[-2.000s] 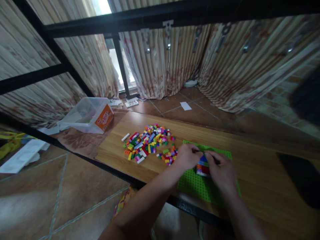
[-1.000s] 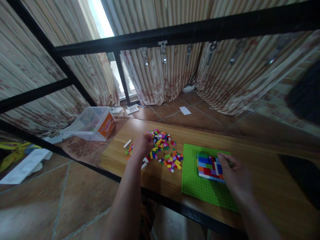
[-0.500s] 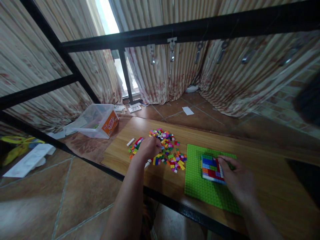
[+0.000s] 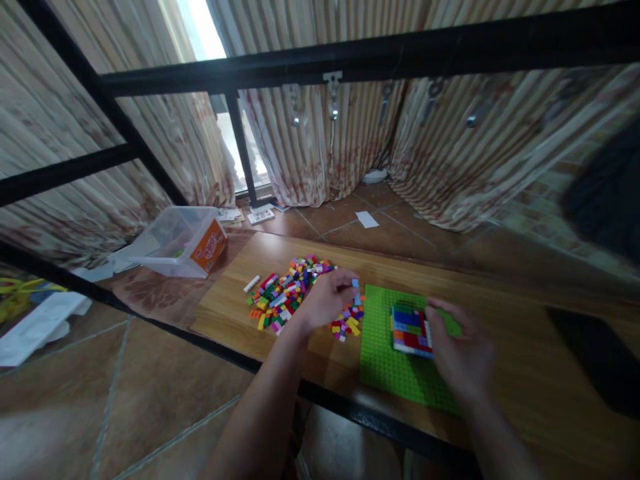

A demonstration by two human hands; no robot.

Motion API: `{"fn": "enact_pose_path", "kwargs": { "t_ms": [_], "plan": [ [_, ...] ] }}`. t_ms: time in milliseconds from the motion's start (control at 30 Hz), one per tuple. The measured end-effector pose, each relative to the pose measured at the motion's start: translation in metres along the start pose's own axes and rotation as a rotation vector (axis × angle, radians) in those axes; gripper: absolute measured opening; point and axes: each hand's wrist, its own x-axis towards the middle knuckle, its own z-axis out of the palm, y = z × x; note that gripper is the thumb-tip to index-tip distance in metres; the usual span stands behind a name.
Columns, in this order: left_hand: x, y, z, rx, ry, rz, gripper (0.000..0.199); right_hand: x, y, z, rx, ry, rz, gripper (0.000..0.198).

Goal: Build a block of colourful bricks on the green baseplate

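Note:
Pinched in the fingertips of my left hand (image 4: 327, 300) is a light blue toy brick (image 4: 356, 288), held above the right side of a loose pile of small coloured toy bricks (image 4: 285, 290). A green studded baseplate (image 4: 377, 363) lies to the right of the pile. On it sits a low block of joined bricks (image 4: 411, 330) in blue, red, orange, green and white. My right hand (image 4: 457, 347) grips this brick block at its right edge, thumb against the side; the fingers partly hide that edge.
The wooden table (image 4: 510, 373) has a dark edge bar in front. A black flat object (image 4: 595, 360) lies at the right. On the floor at left stands a clear plastic box (image 4: 170, 250) with an orange label. A black metal frame (image 4: 320, 70) with hanging clips crosses ahead.
My left hand has come up from the pile and moved right towards the baseplate, with the light blue brick in its fingers. My right hand stays at the brick block. The view has shifted slightly.

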Motion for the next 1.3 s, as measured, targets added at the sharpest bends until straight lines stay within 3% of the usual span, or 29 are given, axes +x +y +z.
{"fn": "enact_pose_path", "kwargs": {
  "t_ms": [133,533,633,833,900,1033,1100,1300],
  "plan": [
    [0.003,-0.001,0.02,-0.191,-0.102,-0.098,0.017,-0.005,-0.011,0.004,0.107,-0.029,-0.102,0.027],
    [0.003,0.004,0.038,-0.185,-0.147,-0.088,0.022,-0.016,-0.027,0.006,0.154,-0.214,-0.19,0.02],
    [0.002,0.007,0.04,-0.162,-0.172,-0.057,0.022,-0.018,-0.028,0.009,0.244,-0.247,-0.149,0.017],
    [-0.003,0.018,0.03,-0.117,-0.225,-0.044,0.021,-0.022,-0.033,0.01,0.453,-0.335,0.071,0.015],
    [-0.003,0.022,0.016,-0.096,-0.184,-0.055,0.024,-0.027,-0.036,0.014,0.42,-0.326,0.011,0.015],
    [-0.005,0.028,-0.016,-0.073,0.098,-0.037,0.026,-0.043,-0.046,0.03,0.154,-0.383,-0.333,0.019],
    [-0.006,0.029,-0.026,-0.051,0.147,-0.055,0.024,-0.049,-0.051,0.041,0.026,-0.421,-0.437,0.021],
    [-0.009,0.026,-0.022,0.059,0.005,-0.068,0.023,-0.049,-0.057,0.062,-0.045,-0.362,-0.424,0.014]
  ]
}}
